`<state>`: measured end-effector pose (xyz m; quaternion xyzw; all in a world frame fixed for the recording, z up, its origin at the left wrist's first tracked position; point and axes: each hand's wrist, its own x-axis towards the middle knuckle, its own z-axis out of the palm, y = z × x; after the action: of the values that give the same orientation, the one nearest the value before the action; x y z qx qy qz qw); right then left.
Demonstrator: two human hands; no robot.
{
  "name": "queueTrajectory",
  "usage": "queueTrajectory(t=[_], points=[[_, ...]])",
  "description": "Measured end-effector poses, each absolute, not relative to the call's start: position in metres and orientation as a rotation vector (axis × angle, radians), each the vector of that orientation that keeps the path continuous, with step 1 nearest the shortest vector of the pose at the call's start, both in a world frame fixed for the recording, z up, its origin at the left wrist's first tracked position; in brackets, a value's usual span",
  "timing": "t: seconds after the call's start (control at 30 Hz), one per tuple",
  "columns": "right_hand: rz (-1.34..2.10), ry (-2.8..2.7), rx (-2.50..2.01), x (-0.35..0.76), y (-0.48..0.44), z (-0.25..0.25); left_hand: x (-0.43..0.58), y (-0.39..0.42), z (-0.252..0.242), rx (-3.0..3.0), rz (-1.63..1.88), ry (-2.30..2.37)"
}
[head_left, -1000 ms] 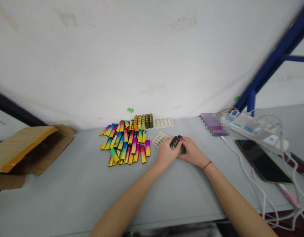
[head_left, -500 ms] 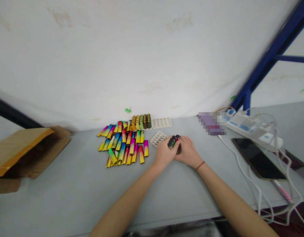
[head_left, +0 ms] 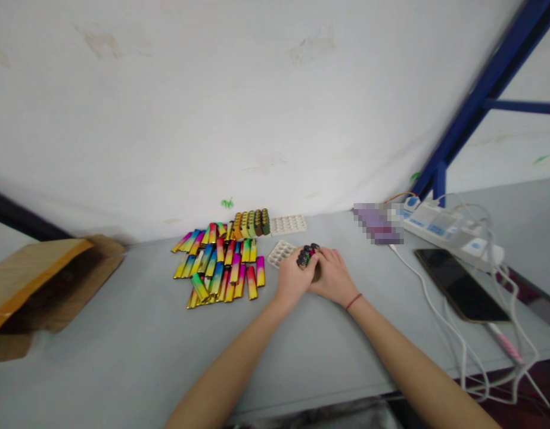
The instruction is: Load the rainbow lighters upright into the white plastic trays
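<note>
Your left hand (head_left: pixel 295 275) and right hand (head_left: pixel 333 277) meet just right of the frame's centre, both curled around a small bunch of dark-topped pieces (head_left: pixel 306 256). The left grips from the left side with its thumb across the front; the right closes in from the right, most of its fingers hidden. You wear a thin red band (head_left: pixel 353 301) on your right wrist. Just beyond your left hand, partly covered by it, lies a pale pocketed tray (head_left: pixel 279 254); a second pale tray (head_left: pixel 290 224) lies farther up, near the wall. Touching that one's left end, rows of gold-topped pieces (head_left: pixel 251 224) stand upright. Left of centre, shiny rainbow-and-gold pieces (head_left: pixel 217 277) are heaped on the grey table (head_left: pixel 136 339). A cardboard box (head_left: pixel 73 298) sits open at the left edge, and a black phone (head_left: pixel 461 287) lies at right.
</note>
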<state>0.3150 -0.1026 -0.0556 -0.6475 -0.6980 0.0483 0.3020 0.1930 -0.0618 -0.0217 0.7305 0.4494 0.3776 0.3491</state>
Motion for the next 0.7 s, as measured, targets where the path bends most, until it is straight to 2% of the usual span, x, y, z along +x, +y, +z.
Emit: queueTrajectory(t=[0.2, 0.4, 0.53, 0.7], points=[[0.2, -1.813, -1.701, 0.317, -0.103, -0.055, 0.189, -0.06, -0.019, 1.906, 0.919, 1.172], [0.63, -1.81, -1.494, 0.343, -0.101, -0.044, 0.179, -0.048, -0.024, 1.948, 0.88, 0.965], [0.65, -1.783, -1.398, 0.35, -0.102, -0.033, 0.175, -0.044, -0.03, 1.993, 0.891, 0.931], [0.572, -1.467, -1.396, 0.353, -0.103, -0.031, 0.174, -0.051, -0.033, 1.923, 0.946, 0.991]])
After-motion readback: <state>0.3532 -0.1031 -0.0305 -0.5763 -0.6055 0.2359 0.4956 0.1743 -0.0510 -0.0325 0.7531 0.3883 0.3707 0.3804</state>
